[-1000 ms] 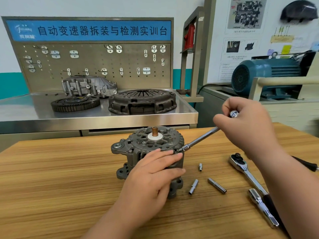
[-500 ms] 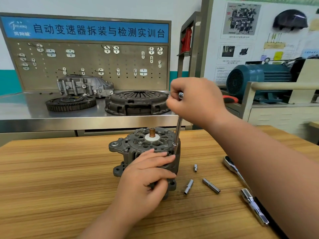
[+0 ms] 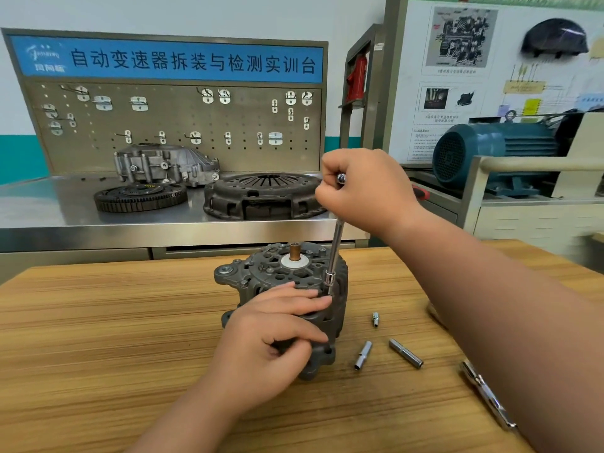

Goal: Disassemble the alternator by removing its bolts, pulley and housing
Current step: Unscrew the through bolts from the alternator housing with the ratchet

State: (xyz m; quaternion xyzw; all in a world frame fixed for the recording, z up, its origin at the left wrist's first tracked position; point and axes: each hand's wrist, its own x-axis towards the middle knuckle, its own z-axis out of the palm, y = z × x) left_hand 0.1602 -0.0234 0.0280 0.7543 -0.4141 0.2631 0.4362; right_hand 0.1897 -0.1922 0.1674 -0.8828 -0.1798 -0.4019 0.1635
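**Alternator** [image 3: 281, 273]: centre of frame, standing on end on the wooden table [image 3: 98, 322], copper shaft stub [image 3: 294, 251] uppermost.
**Left hand** [image 3: 271, 348]: fingers laid over the near top edge, thumb curled at the side, clamping the body.
**Right hand** [image 3: 366, 188]: above and right of centre, closed round the top of the driver [image 3: 336, 246].
**Driver axis:** near vertical, top leaning slightly right. The socket end [image 3: 329, 277] meets the alternator's right rim, almost straight below the grip.
**Judgement:** a housing bolt probably sits under it, and the next move is a twist about that axis.
**Loose sockets** [image 3: 362, 354]: on the table, lower right.
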